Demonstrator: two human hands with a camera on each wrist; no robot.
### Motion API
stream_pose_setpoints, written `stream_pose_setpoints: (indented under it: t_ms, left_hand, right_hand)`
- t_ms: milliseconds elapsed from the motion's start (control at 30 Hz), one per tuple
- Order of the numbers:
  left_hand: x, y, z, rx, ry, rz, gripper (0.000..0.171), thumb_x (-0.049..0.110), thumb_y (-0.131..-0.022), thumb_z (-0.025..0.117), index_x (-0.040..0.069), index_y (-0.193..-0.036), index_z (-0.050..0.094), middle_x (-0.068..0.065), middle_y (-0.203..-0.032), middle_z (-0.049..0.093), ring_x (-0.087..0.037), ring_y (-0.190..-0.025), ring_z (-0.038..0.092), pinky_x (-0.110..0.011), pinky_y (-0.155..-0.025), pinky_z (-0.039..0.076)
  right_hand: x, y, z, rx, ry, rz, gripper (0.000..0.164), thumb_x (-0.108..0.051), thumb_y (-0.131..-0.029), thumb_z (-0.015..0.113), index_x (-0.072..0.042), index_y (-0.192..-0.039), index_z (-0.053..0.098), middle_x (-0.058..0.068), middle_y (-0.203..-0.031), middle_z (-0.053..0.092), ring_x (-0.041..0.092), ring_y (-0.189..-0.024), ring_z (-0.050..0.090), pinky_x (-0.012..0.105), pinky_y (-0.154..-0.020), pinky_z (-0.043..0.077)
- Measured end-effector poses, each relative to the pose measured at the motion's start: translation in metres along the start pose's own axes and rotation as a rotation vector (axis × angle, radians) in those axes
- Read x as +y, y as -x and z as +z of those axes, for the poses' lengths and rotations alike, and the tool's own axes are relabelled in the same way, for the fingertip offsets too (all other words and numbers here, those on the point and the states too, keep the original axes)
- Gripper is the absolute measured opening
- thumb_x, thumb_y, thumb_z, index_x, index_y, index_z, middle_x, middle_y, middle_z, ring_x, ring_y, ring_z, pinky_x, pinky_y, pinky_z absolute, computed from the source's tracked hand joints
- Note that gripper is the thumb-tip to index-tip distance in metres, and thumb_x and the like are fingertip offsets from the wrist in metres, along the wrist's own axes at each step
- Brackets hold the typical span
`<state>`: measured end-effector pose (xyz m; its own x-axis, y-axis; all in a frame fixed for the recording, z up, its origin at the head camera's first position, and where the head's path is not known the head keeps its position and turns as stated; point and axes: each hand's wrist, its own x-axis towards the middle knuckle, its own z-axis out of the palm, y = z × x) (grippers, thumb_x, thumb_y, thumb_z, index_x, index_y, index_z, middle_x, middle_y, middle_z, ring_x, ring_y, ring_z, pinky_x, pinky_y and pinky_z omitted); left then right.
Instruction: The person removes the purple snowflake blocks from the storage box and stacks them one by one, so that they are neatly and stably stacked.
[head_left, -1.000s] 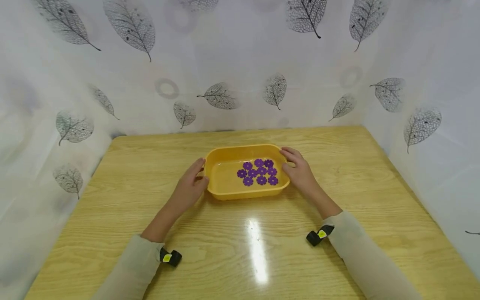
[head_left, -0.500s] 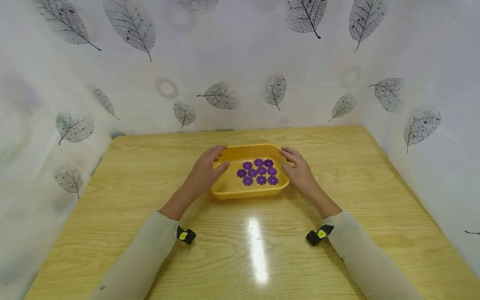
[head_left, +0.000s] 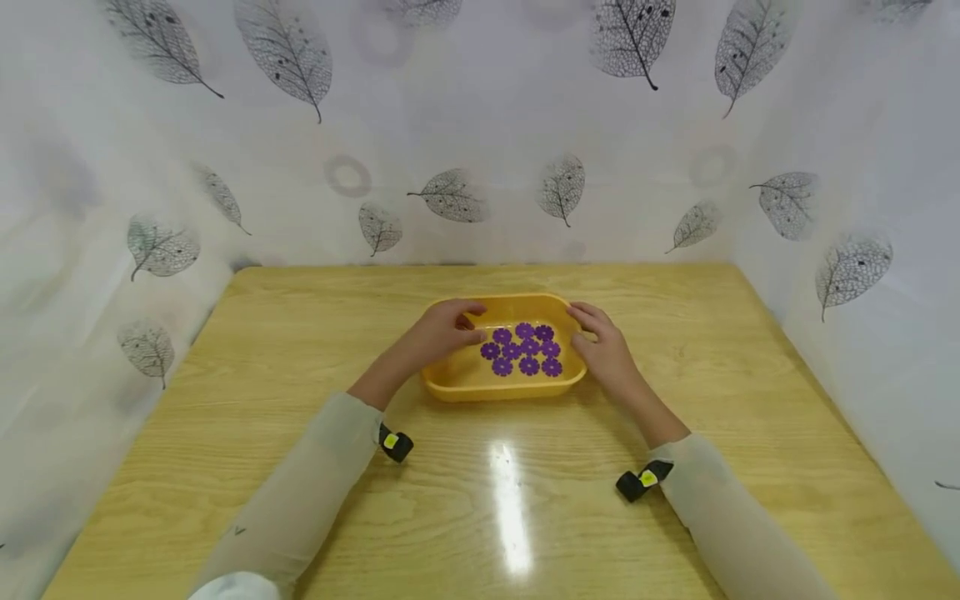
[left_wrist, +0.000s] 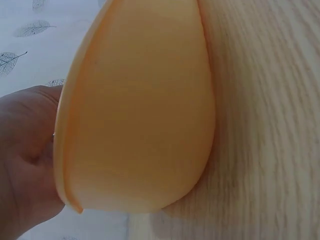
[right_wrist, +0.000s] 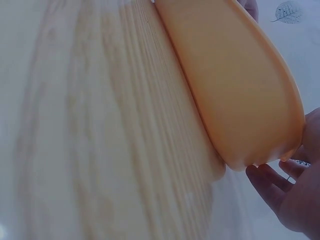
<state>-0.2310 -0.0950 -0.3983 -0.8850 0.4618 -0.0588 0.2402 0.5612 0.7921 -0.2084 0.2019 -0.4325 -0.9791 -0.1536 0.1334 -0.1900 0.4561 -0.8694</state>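
A yellow plastic basin (head_left: pixel 502 392) rests on the table. Several small purple notched discs, flower-like in outline, lie together on the right half of its floor; one purple disc (head_left: pixel 529 347) is near the middle of the group. My left hand (head_left: pixel 442 333) reaches over the basin's left end, thumb and fingers apart just left of the discs, holding nothing. My right hand (head_left: pixel 609 357) grips the right end of the basin at its rim. In the left wrist view the basin's outer wall (left_wrist: pixel 140 110) hides the left fingers. The right wrist view has the right fingers (right_wrist: pixel 267 187) against the end wall.
The wooden table (head_left: pixel 420 500) carries a bright light reflection in front of the basin. A white curtain (head_left: pixel 495 108) with printed leaves hangs behind and at both sides. Each sleeved wrist wears a small black camera (head_left: pixel 636 482).
My left hand has left the basin's left rim and moved right and inward over it, toward the discs. The right hand keeps its hold. The head view has shifted slightly.
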Motion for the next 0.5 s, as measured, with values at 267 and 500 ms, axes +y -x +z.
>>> stream_pose_setpoints:
  t_ms: [267,500]
  left_hand:
    - [0.003,-0.012,0.002,-0.093,-0.072,-0.042,0.046,0.019,-0.096,0.07,0.004,-0.137,0.059,-0.013,-0.137,0.061,-0.025,-0.116,0.063,-0.039,-0.099,0.053]
    - [0.0,-0.017,0.001,-0.147,-0.081,-0.07,0.042,0.017,-0.094,0.072,0.005,-0.133,0.062,-0.01,-0.128,0.065,-0.026,-0.116,0.063,-0.04,-0.103,0.05]
  right_hand:
    - [0.005,0.003,0.001,0.0,0.005,-0.006,0.047,-0.005,-0.099,0.053,-0.002,-0.147,0.05,0.01,-0.157,0.041,0.035,-0.133,0.045,0.053,-0.108,0.045]
    - [0.005,0.001,0.001,0.005,0.013,-0.026,0.047,-0.006,-0.099,0.052,-0.002,-0.147,0.05,0.01,-0.157,0.041,0.033,-0.132,0.046,0.052,-0.106,0.047]
